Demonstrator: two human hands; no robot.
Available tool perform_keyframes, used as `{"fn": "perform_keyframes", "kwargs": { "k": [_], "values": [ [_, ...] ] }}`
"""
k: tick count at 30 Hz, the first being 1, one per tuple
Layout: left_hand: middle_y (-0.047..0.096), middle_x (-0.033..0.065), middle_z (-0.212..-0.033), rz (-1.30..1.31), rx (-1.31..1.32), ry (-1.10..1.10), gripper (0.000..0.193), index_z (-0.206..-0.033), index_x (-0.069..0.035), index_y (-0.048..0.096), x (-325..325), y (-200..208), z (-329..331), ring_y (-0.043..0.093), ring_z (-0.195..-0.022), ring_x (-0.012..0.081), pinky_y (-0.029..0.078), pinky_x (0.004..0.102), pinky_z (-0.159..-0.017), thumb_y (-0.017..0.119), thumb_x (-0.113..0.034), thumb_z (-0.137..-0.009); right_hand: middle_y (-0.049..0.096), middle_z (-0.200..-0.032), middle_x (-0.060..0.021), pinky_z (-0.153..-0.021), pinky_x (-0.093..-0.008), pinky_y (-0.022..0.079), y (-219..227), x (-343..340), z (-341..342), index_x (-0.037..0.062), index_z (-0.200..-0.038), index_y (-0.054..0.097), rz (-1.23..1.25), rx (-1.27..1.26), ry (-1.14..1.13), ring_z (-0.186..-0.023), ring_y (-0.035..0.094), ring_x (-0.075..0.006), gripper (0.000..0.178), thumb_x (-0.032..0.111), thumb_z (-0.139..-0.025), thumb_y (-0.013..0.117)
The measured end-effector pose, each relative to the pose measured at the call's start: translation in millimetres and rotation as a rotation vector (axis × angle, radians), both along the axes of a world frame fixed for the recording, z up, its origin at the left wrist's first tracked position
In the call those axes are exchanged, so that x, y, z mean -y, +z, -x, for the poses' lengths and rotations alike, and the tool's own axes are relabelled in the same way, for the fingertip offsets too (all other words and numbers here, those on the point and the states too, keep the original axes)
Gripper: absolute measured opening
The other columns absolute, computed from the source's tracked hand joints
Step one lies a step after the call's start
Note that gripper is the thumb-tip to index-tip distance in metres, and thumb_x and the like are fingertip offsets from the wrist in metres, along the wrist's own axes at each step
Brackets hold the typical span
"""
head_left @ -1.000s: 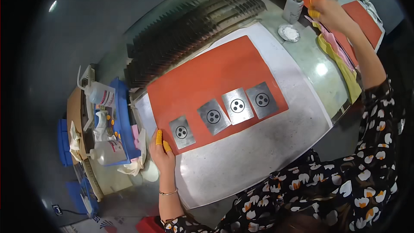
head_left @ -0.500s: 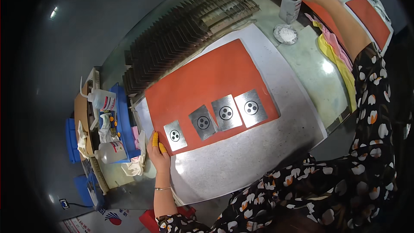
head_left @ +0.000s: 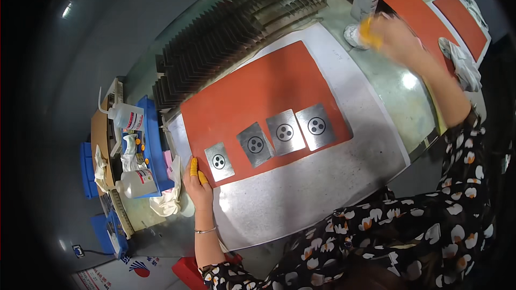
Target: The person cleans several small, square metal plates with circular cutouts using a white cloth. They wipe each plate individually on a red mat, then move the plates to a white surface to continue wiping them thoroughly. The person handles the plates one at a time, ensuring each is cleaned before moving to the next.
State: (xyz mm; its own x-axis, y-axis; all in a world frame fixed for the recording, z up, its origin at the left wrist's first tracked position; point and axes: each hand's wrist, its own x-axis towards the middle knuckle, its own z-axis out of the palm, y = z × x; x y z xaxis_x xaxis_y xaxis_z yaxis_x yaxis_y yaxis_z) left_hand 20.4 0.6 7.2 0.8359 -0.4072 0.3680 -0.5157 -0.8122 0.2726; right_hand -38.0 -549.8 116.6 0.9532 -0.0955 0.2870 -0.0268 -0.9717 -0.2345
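My left hand (head_left: 199,185), with yellow finger cots, rests at the left corner of the orange mat (head_left: 258,86), its fingers stretched out along the edge. On the mat lie several thin square metal plates, each with a black ring and dots: a leftmost plate (head_left: 219,161), a darker plate (head_left: 255,144), a brighter plate (head_left: 285,132) and a right plate (head_left: 316,126). My right hand (head_left: 395,37), smeared by motion, is over the right side of a small dish of white material (head_left: 353,36). Whether its yellow-capped fingers hold anything is hidden by blur.
Behind the dish stands a white bottle with a metal top (head_left: 364,2). Rows of dark metal plates (head_left: 215,43) stand in racks beyond the mat. Left are a blue tray (head_left: 152,145) and squeeze bottles (head_left: 129,117). A white cloth (head_left: 462,64) lies right of my right forearm.
My right hand has left the top of the white bottle and moved nearer, down to the dish. My left hand stays at the mat's corner. The metal plates have not moved on the mat.
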Motion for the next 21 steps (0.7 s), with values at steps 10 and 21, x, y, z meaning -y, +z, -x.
{"fn": "perform_keyframes", "kwargs": {
  "k": [10, 21],
  "values": [
    [0.052, 0.0178, -0.124, 0.043, 0.003, -0.023, 0.031, -0.112, 0.006, 0.054, 0.7, -3.5, -4.8, 0.051, -0.108, 0.035, 0.039, 0.0407, -0.093, 0.047, 0.0, -0.083, 0.06, -0.074, -0.0106, -0.059, -0.0408, 0.046, -87.1, -170.2, 47.7, 0.0045, -0.081, 0.058, -0.249, -0.207, 0.405, -0.07, 0.06, -0.0282, 0.005, 0.008, -0.077, 0.057],
    [0.052, 0.0177, -0.123, 0.039, 0.016, -0.019, 0.033, -0.115, 0.004, 0.054, 4.2, -4.9, -4.8, 0.051, -0.108, 0.035, 0.039, 0.0395, -0.093, 0.047, 0.0, -0.084, 0.061, -0.072, -0.0119, -0.053, -0.0413, 0.045, -84.6, -173.5, 22.5, 0.0037, -0.076, 0.058, -0.097, -0.126, 0.347, -0.068, 0.062, -0.0273, 0.008, 0.003, -0.068, 0.056]
  ]
}}
